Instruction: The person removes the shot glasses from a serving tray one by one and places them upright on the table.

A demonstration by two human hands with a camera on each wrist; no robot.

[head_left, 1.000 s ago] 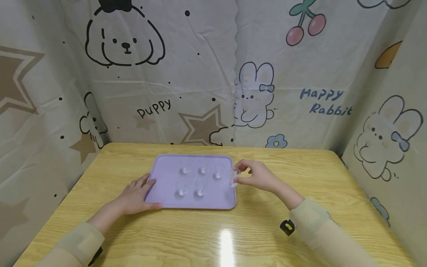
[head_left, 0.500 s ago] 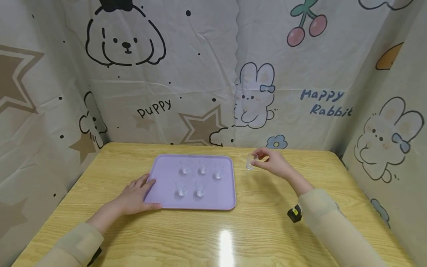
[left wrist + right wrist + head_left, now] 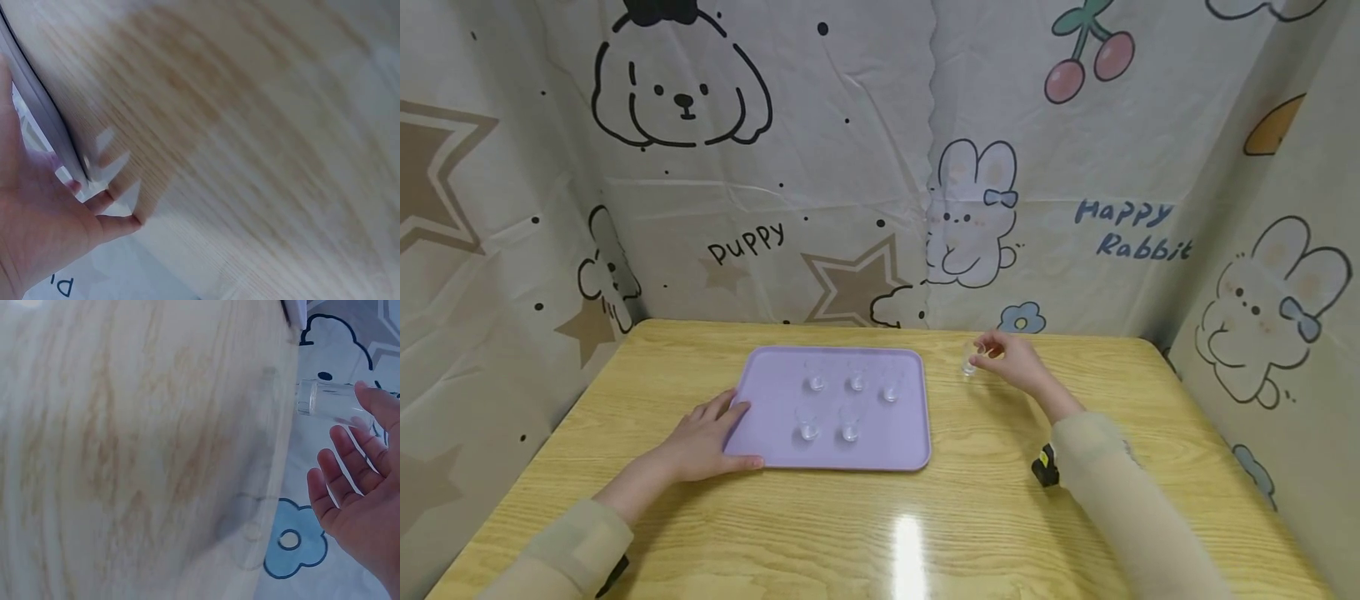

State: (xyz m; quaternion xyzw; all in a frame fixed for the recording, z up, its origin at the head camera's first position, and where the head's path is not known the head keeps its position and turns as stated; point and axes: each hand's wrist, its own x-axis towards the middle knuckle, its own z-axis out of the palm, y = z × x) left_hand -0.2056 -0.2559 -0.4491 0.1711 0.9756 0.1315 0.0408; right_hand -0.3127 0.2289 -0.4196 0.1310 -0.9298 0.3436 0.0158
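Note:
In the head view, my right hand (image 3: pixel 1013 365) pinches a small clear glass (image 3: pixel 969 365) by its upper part, between thumb and fingers. The glass is upright near the table's back edge, right of the purple tray (image 3: pixel 895 454). In the right wrist view its thick base (image 3: pixel 305 397) looks just above or at the wood; I cannot tell if it touches. My left hand (image 3: pixel 703 442) rests at the tray's front left corner, thumb along the front edge and fingers at the left side. Several similar small glasses (image 3: pixel 849 431) stand upright on the tray, in two rows.
The wooden table (image 3: pixel 820 533) extends in front of the tray and to both sides. A patterned cloth curtain (image 3: pixel 850 167) hangs behind the table and along its left and right sides.
My right hand has carried the glass off the tray's right side, to the right and back, then slightly lower. Tray, left hand and the other glasses stay put.

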